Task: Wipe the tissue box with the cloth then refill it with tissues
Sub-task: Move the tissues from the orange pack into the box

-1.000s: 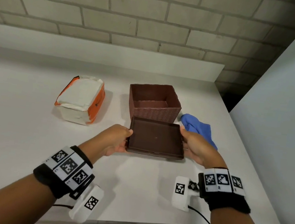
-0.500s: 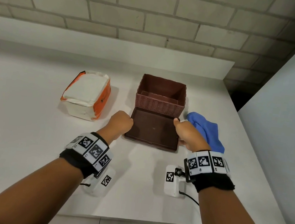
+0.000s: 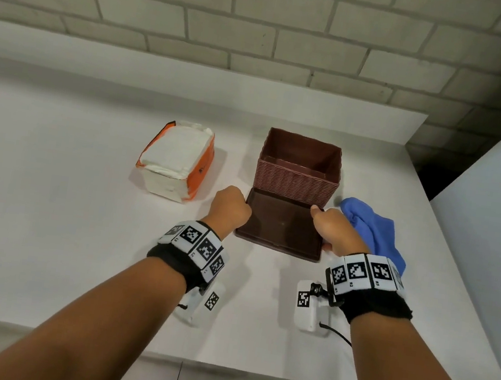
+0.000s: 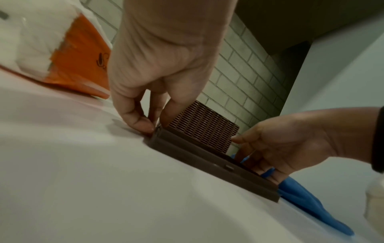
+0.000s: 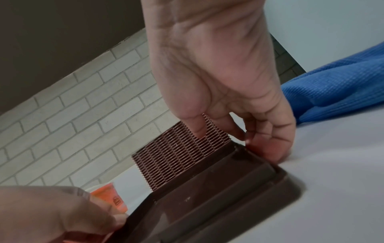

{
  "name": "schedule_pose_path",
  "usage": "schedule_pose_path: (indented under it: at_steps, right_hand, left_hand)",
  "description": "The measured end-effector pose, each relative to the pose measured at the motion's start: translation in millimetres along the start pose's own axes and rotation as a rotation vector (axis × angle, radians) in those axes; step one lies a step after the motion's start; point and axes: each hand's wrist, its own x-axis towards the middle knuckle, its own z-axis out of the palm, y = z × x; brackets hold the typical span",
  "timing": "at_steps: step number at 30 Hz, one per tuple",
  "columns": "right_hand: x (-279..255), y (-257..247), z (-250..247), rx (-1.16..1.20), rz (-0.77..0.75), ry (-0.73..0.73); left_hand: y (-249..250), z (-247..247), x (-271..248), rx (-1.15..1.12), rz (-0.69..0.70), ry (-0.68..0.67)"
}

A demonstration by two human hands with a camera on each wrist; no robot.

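Observation:
The brown woven tissue box (image 3: 297, 177) stands open and empty on the white table. Its dark brown lid (image 3: 282, 226) lies inside-up flat on the table, far edge against the box's front wall. My left hand (image 3: 230, 209) pinches the lid's far left corner between thumb and fingers (image 4: 143, 123). At the lid's right edge, my right hand (image 3: 329, 230) grips it, thumb above and fingers (image 5: 270, 148) curled at the rim. The crumpled blue cloth (image 3: 372, 229) lies just right of my right hand. An opened orange-and-white tissue pack (image 3: 176, 160) sits left of the box.
A raised white ledge (image 3: 194, 75) and a brick wall run behind the box. A grey panel (image 3: 497, 208) stands past the table's right edge. The table's front edge (image 3: 218, 362) is close under my forearms.
Both hands have carried the lid away from me, and it now rests on the table against the front of the box.

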Motion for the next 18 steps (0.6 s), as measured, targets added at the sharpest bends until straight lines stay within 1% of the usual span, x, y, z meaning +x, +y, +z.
schedule_pose_path:
  at_steps: [3,9,12,15,16,18]
  right_hand:
    - [1,-3,1,0.013,0.012,-0.001]
    - [-3,-7,1,0.022,-0.017,0.02]
    - [-12,-13,1,-0.047,-0.022,0.042]
    - [-29,-26,-2,-0.268,-0.108,0.123]
    - [-36,-34,-3,-0.312,-0.157,0.14]
    - [-47,-53,0,-0.367,-0.254,0.153]
  left_hand:
    - [-1,0,1,-0.004,0.002,0.019]
    - [1,-2,-3,-0.014,0.024,0.043]
    - [0,-3,-4,-0.01,0.028,0.043]
    - [-1,-15,-6,-0.026,0.067,0.071]
    - [0,-23,-8,-0.042,0.085,0.111]
    - [-1,-42,-12,-0.126,0.124,0.233]
